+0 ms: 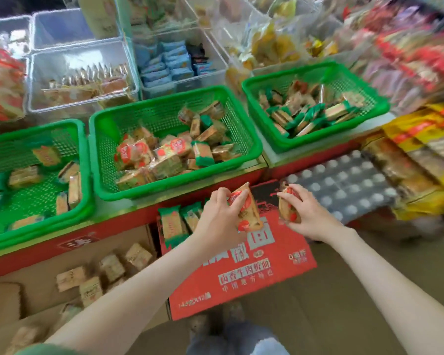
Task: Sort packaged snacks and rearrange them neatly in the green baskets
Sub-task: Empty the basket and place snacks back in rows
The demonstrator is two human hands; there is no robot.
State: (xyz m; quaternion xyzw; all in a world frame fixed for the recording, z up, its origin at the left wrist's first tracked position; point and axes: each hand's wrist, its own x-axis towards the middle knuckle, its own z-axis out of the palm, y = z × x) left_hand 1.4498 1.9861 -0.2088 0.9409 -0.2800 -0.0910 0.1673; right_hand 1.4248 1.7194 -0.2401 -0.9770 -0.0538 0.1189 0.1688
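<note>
Left hand [219,216]: fingers clamped on a red-orange snack packet [249,216]. Right hand [310,213]: fingers curled round a second packet [286,211]. I see both held over the red carton [241,285], below the middle green basket's [164,181] front edge. The carton's Chinese print is too blurred to read.

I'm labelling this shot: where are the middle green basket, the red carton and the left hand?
middle green basket [180,178]: head view, front rim.
red carton [241,285]: head view, top face.
left hand [219,213]: head view, back of the hand.

One wide-angle view from the person's head looks forward and steeply down, close over the front edge of the shelf [128,217], with the green baskets [164,187] across mid-frame.
</note>
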